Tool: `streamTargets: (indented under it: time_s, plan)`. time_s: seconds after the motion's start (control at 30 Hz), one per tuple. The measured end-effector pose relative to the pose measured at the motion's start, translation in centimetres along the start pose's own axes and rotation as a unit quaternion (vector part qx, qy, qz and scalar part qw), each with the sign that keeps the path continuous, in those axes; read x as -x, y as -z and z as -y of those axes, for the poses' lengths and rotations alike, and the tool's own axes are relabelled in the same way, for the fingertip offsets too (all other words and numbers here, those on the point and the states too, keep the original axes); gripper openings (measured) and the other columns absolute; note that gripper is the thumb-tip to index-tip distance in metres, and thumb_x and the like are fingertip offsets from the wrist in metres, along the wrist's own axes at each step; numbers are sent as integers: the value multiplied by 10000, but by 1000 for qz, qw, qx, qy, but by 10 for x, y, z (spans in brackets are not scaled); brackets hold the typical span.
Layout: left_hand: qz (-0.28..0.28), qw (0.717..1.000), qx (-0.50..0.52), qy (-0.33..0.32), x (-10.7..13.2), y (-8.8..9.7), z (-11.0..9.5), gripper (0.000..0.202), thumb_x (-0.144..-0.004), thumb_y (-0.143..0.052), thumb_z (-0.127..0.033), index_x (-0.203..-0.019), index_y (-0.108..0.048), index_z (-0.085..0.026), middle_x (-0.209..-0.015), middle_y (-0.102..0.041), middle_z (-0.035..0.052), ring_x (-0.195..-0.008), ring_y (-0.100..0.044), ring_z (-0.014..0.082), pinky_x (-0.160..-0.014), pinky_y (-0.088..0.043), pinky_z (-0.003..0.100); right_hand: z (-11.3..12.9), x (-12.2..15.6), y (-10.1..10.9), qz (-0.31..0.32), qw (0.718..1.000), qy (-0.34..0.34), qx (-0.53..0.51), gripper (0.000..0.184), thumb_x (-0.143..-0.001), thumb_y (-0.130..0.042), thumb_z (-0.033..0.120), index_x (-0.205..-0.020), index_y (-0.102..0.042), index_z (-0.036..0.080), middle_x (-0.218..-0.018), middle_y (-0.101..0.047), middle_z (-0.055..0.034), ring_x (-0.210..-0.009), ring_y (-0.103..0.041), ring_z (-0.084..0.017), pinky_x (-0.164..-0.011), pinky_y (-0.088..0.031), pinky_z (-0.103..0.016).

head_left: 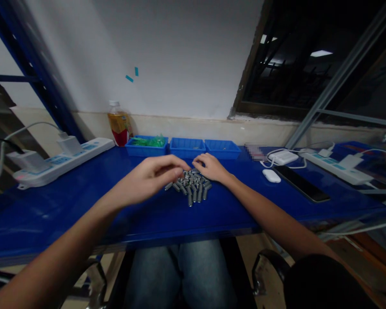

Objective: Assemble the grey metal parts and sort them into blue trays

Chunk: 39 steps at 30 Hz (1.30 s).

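Observation:
A heap of several small grey metal cylinders [193,187] lies on the blue table [83,201] in front of me. My left hand [152,176] hovers at the heap's left edge, fingers curled and pinched together; what they hold, if anything, is hidden. My right hand [210,166] rests on the heap's far right side, fingers bent down onto the cylinders. Behind the heap stand three blue trays in a row: the left tray [146,146] holds green plastic pieces, the middle tray [187,147] and the right tray [222,148] look nearly bare.
A drink bottle [119,124] stands by the wall left of the trays. A white power strip [61,161] with plugs lies at left. At right lie a black phone [301,183], a white earbud case [271,175], chargers and another power strip [336,165].

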State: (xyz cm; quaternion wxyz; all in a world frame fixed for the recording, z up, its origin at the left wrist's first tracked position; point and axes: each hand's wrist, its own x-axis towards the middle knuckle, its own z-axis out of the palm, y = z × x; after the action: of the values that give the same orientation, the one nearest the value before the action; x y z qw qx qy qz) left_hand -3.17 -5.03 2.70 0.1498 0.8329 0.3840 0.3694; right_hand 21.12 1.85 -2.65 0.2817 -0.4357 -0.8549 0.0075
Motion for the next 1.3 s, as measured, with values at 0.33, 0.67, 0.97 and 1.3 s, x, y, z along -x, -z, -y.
streamTargets:
  time_s: [0.33,0.67,0.97,1.3]
  plan:
    - [227,968,-43,-95,-57,-46,73,174,-782,-560,-292,-860,-643,-162,-856,-641,52,-739,-582,151,-695,-448,248,3,-5,-15,17,1000,-12,-16,274,-892,-478,345,-796,-651,156,-693,-575,-20,-694,-475,-133,-694,-318,-268]
    - [101,994,-29,-14,-47,-37,81,261,-826,-481,-339,-873,-623,-125,-826,-638,67,-724,-577,164,-674,-439,275,22,-22,0,-3,991,105,84,303,-848,-533,355,-1083,-554,166,-1021,-570,-96,-980,-485,-217,-846,-358,-346]
    - [70,995,65,31,-40,-37,66,335,-848,-438,-422,-830,-606,-134,-795,-640,44,-738,-572,169,-679,-450,281,46,-19,-9,-40,987,99,119,192,-877,-462,305,-900,-585,160,-881,-583,-84,-863,-486,-207,-769,-334,-333]
    - [0,996,-37,-76,-31,-47,49,232,-843,-488,-322,-1011,-523,-166,-840,-604,33,-747,-562,157,-688,-453,280,47,-17,-9,-85,993,-5,-81,282,-908,-342,207,-705,-535,172,-742,-567,-27,-755,-523,-142,-712,-365,-258]
